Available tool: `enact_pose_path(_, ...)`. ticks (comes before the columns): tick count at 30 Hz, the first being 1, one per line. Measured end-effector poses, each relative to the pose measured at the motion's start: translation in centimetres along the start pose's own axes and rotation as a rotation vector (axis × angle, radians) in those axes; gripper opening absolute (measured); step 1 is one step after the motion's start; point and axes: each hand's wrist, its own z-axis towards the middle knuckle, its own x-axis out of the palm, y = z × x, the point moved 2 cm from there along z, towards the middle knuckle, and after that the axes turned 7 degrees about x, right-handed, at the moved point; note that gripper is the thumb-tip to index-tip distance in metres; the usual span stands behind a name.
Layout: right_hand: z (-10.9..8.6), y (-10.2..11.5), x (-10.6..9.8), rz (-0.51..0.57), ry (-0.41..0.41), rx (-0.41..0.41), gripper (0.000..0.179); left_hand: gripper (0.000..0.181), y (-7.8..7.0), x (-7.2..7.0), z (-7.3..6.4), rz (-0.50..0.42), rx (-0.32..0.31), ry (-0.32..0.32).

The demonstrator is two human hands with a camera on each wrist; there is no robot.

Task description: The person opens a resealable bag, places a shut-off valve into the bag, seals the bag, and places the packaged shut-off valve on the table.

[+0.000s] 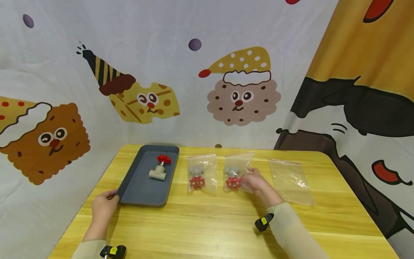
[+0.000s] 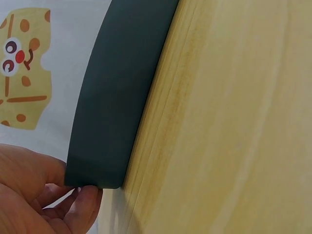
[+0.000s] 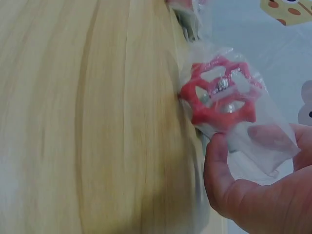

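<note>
My left hand point(image 1: 105, 205) holds the near left corner of a dark grey tray point(image 1: 126, 180), thumb and fingers at the corner in the left wrist view. Inside the tray lies a beige pipe valve point(image 1: 157, 173) with a red handwheel. My right hand point(image 1: 257, 181) grips a clear zip bag point(image 3: 273, 151) by its side, with a red-wheeled valve point(image 1: 233, 182) inside it. The thumb is close under the red wheel in the right wrist view. Left of that bag, a second zip bag point(image 1: 211, 172) holds another valve point(image 1: 197, 182) with its red wheel toward me.
A flat clear zip bag point(image 1: 291, 181) lies to the right of my right hand. Everything stands on a yellow wood-grain table point(image 1: 200, 230). Behind its far edge hangs a cloth backdrop point(image 1: 181, 133) with cartoon prints.
</note>
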Motion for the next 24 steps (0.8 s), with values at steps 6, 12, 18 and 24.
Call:
enact_pose_path(6,0.1,-0.1,-1.2,-0.124,-0.081,-0.034,0.067,0.037,0.1,0.1,0.0,-0.004,-0.010,0.005)
enact_pose_path(12,0.6,-0.6,-2.3,-0.385,-0.245,-0.093,0.068,0.037,0.0,0.1,0.0,-0.005,-0.005,0.002)
enact_pose_path(18,0.6,-0.5,-2.7,-0.457,-0.298,-0.153,0.061,0.036,0.1,0.0,0.0,0.004,-0.002,-0.003)
enact_pose_path(24,-0.4,0.3,-4.1,-0.572,-0.325,-0.193,0.059,0.036,0.0,0.0,0.1,0.002,-0.003,0.003)
